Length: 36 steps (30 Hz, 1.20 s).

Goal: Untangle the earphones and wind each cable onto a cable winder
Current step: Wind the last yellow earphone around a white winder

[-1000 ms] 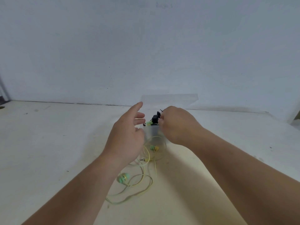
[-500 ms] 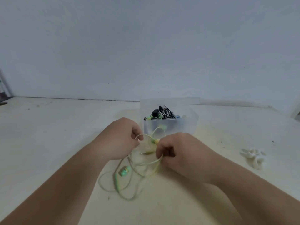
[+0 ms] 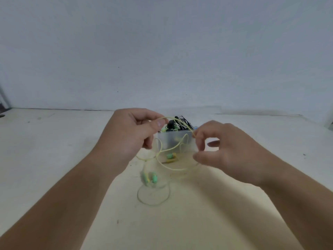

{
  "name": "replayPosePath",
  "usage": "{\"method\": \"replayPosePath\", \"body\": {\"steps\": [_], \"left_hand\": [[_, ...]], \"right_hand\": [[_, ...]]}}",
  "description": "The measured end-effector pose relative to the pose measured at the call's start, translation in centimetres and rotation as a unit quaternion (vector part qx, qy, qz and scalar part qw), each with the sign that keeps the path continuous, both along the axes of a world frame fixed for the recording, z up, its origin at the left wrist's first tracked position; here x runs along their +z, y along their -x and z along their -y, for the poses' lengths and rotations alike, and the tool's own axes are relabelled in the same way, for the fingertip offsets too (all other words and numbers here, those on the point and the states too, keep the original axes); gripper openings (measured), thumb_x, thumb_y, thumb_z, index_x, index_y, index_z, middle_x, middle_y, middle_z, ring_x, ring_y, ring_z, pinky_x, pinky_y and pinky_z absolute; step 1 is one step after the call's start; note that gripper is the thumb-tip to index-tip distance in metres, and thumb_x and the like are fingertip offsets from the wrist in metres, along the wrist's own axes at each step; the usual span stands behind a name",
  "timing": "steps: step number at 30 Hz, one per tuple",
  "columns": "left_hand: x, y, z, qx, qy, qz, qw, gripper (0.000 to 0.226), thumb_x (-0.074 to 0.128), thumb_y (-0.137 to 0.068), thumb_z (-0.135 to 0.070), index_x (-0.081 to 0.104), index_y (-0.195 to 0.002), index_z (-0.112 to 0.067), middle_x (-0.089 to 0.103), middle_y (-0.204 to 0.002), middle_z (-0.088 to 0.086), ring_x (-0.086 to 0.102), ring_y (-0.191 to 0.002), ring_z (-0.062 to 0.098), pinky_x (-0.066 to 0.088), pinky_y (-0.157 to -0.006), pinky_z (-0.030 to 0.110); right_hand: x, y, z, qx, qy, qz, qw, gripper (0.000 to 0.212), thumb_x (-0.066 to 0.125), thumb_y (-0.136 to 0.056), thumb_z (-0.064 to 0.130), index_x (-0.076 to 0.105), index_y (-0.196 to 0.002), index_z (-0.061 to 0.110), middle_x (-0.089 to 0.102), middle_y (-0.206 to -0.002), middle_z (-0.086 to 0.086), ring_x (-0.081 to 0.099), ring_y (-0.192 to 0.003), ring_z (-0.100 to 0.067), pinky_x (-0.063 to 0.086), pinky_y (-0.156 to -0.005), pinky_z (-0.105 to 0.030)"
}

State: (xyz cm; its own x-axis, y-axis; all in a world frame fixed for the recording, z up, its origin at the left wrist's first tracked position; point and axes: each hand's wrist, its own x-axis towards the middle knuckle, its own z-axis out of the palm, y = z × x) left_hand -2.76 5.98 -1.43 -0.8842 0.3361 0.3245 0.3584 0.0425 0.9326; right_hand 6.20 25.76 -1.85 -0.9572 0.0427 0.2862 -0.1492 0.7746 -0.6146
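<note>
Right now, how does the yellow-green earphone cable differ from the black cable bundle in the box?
Colour: pale yellow-green earphone cable versus black cable bundle. Place: the yellow-green cable is outside, pinched between left hand and right hand; the black bundle sits in the translucent plastic box. Shape: yellow-green hangs in loose open loops; black is bunched. Shared: both are thin cables.

The pale counter [image 3: 54,159] carries a frosted plastic box [image 3: 173,143] at its middle, towards the far edge. Nearer than the box, a loop of yellow-green cable [image 3: 153,204] lies on the surface. Two blurred green earbuds [image 3: 154,177] seem to rest there too.
</note>
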Motion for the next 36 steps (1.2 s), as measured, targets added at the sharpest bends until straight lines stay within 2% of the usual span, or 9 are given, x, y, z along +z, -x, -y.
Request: {"method": "replayPosePath", "body": {"steps": [4, 9, 16, 19, 21, 25, 30, 33, 36], "left_hand": [[-0.3, -1.6, -1.2, -0.04, 0.046, -0.058, 0.996, 0.009, 0.075, -0.085, -0.012, 0.081, -0.083, -0.018, 0.049, -0.052, -0.008, 0.038, -0.045, 0.002, 0.031, -0.046, 0.013], [-0.1, -0.7, -0.8, 0.078, 0.104, -0.075, 0.989, 0.013, 0.076, -0.084, -0.02, 0.073, -0.072, -0.017, 0.036, -0.044, -0.012, 0.029, -0.04, 0.004, 0.026, -0.043, 0.016], [1.0, 0.3, 0.0, 0.054, -0.168, 0.21, 0.962, 0.032, 0.057, -0.1, -0.028, 0.065, -0.072, -0.014, 0.043, -0.049, -0.002, 0.063, -0.057, 0.016, 0.055, -0.074, 0.032], [1.5, 0.4, 0.4, 0.057, -0.272, 0.266, 0.923, 0.035, 0.065, -0.094, -0.036, 0.066, -0.062, -0.02, 0.031, -0.055, -0.004, 0.046, -0.04, 0.011, 0.052, -0.055, 0.026], [1.4, 0.9, 1.1, 0.111, -0.222, 0.24, 0.938, 0.029, 0.073, -0.087, -0.039, 0.06, -0.07, -0.021, 0.028, -0.055, -0.007, 0.027, -0.038, 0.01, 0.035, -0.04, 0.018], [0.7, 1.7, 2.1, 0.241, -0.068, 0.106, 0.962, 0.051, 0.076, -0.075, -0.06, 0.054, -0.061, -0.016, 0.032, -0.04, -0.01, 0.026, -0.048, 0.019, 0.024, -0.051, 0.026], [1.4, 2.1, 2.7, 0.26, -0.098, 0.168, 0.946, 0.055, 0.073, -0.073, -0.066, 0.05, -0.063, -0.017, 0.031, -0.056, -0.002, 0.026, -0.046, 0.018, 0.025, -0.05, 0.029], [1.1, 2.5, 2.8, 0.211, -0.093, 0.162, 0.959, 0.045, 0.073, -0.084, -0.05, 0.048, -0.063, -0.019, 0.035, -0.053, -0.006, 0.026, -0.039, 0.014, 0.023, -0.043, 0.024], [0.8, 2.2, 2.3, 0.114, -0.038, 0.147, 0.982, 0.033, 0.066, -0.094, -0.031, 0.052, -0.068, -0.015, 0.027, -0.046, -0.008, 0.018, -0.038, 0.011, 0.014, -0.039, 0.018]], "right_hand": [[-0.1, 0.2, 0.5, 0.092, 0.179, 0.026, 0.979, 0.027, 0.076, -0.073, 0.031, 0.063, -0.096, 0.025, 0.074, -0.102, 0.002, 0.069, -0.102, -0.017, 0.049, -0.099, -0.047], [0.5, 0.4, -0.3, 0.037, 0.344, -0.019, 0.938, 0.008, 0.074, -0.076, 0.01, 0.068, -0.071, 0.012, 0.046, -0.047, -0.002, 0.042, -0.043, -0.014, 0.055, -0.068, -0.032], [1.9, -0.3, -2.9, 0.043, 0.581, -0.009, 0.813, 0.01, 0.06, -0.073, 0.013, 0.067, -0.067, 0.009, 0.027, -0.055, 0.005, 0.027, -0.043, -0.008, 0.045, -0.048, -0.02], [2.2, -0.3, -3.8, 0.051, 0.634, -0.016, 0.771, 0.015, 0.057, -0.076, 0.012, 0.066, -0.063, 0.012, 0.024, -0.058, 0.007, 0.022, -0.042, -0.005, 0.032, -0.039, -0.014], [2.3, -0.3, -4.8, 0.002, 0.583, -0.027, 0.812, 0.009, 0.062, -0.072, 0.011, 0.066, -0.064, 0.012, 0.023, -0.059, 0.005, 0.019, -0.041, -0.006, 0.02, -0.036, -0.017], [2.0, -0.4, -5.6, -0.203, 0.171, -0.064, 0.962, 0.013, 0.078, -0.076, 0.007, 0.071, -0.066, 0.012, 0.04, -0.048, 0.003, 0.028, -0.036, -0.009, 0.026, -0.041, -0.02], [2.4, -0.6, -6.8, -0.307, 0.035, -0.014, 0.951, 0.035, 0.073, -0.086, 0.04, 0.072, -0.075, 0.007, 0.043, -0.043, -0.002, 0.037, -0.03, -0.011, 0.025, -0.039, -0.021], [2.4, -0.7, -7.0, -0.299, 0.035, 0.055, 0.952, 0.041, 0.068, -0.087, 0.051, 0.074, -0.07, 0.014, 0.061, -0.059, -0.017, 0.064, -0.067, -0.039, 0.033, -0.055, -0.029], [2.2, -0.7, -7.3, -0.294, 0.02, 0.097, 0.951, 0.039, 0.074, -0.084, 0.04, 0.063, -0.055, 0.016, 0.032, -0.033, 0.008, 0.033, -0.034, -0.02, 0.026, -0.049, -0.024]]}}
